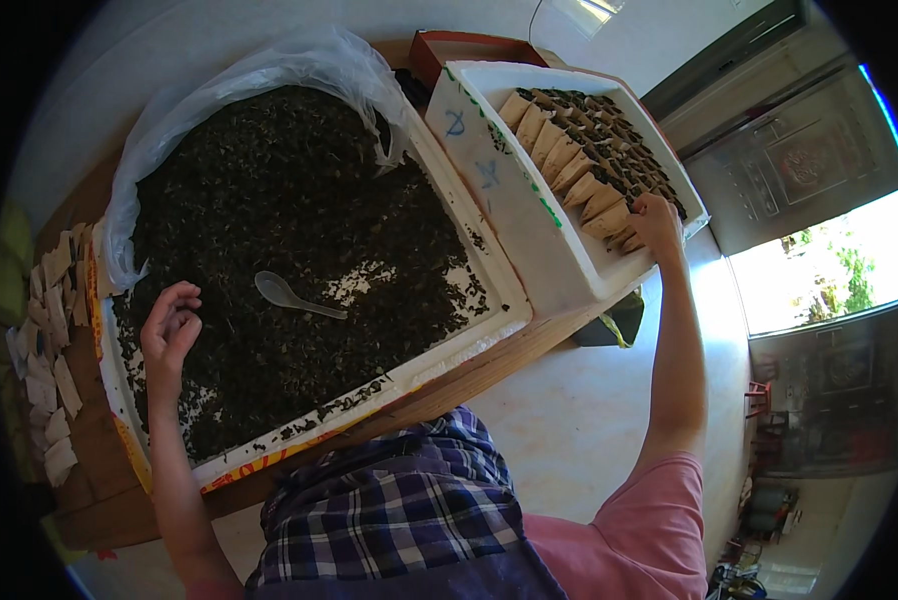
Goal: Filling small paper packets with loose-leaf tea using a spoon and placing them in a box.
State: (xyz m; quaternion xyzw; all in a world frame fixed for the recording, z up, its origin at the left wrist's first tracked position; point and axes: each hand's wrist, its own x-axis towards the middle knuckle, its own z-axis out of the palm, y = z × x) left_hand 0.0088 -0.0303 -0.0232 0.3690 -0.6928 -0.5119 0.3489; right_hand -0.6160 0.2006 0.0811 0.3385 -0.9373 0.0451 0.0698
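Note:
A wide white tray [507, 308] holds loose dark dried leaves [249, 200], with a translucent spoon [276, 292] lying on them. My left hand [173, 318] hovers over the tray's left part, fingers loosely curled and apart, holding nothing visible. At the right stands a white foam box [554, 280] packed with rows of small beige paper packets [559, 160] topped with dark material. My right hand [654, 222] reaches into its near right part, fingers closed on a packet; its exact grip is partly hidden.
Crumpled clear plastic [169, 150] lines the tray's back. Paper packets [54, 330] pile on the wooden table [104, 500] at left. A red-rimmed box [459, 50] sits behind the foam box, a green bag [614, 325] below it. An open doorway [819, 260] is at far right.

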